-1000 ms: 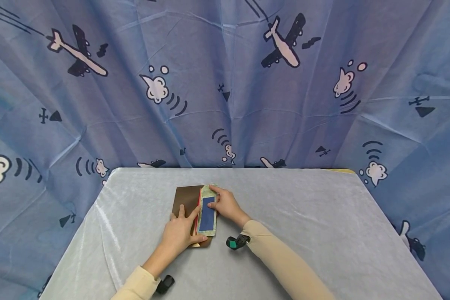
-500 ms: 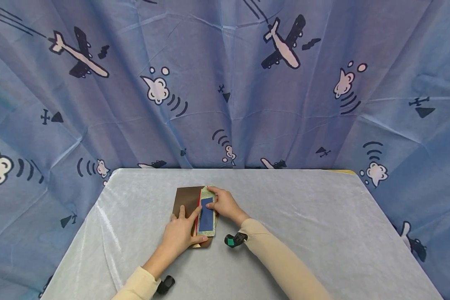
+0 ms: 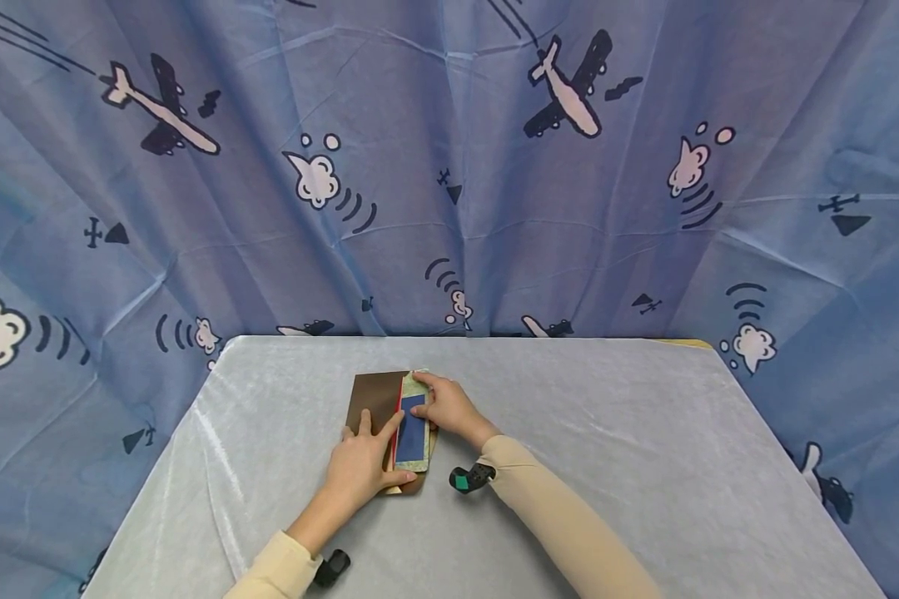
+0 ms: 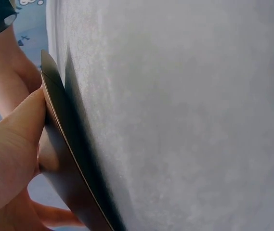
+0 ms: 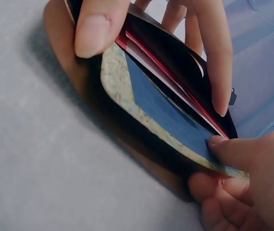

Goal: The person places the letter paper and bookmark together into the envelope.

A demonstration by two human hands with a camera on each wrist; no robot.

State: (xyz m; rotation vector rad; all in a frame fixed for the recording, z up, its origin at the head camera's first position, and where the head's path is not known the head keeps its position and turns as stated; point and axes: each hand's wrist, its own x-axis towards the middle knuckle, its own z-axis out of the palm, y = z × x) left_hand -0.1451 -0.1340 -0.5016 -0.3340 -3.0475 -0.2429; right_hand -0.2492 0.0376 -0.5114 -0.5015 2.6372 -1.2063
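A brown paper envelope (image 3: 374,391) with a dark inside lies on the table. My left hand (image 3: 355,466) rests on it with fingers spread, its thumb at the near end and forefinger at the edge of the opening. In the right wrist view the mouth gapes, with red and pale pink card edges (image 5: 161,72) inside. A flat blue card or booklet (image 5: 158,113) with a mottled greenish border sits at the mouth, overlapping the envelope. My right hand (image 3: 453,412) pinches its outer edge, thumb on the blue face, fingers beneath. The left wrist view shows the left thumb (image 4: 26,115) against the brown envelope.
A pale grey cloth covers the table (image 3: 607,433). Behind it hangs a blue curtain (image 3: 449,166) printed with planes and clouds. Dark camera mounts are worn at both wrists, the right one (image 3: 472,478) beside the envelope.
The right hand and the blue card have shifted slightly left, farther over the envelope. The left hand stays in place, fingers still spread.
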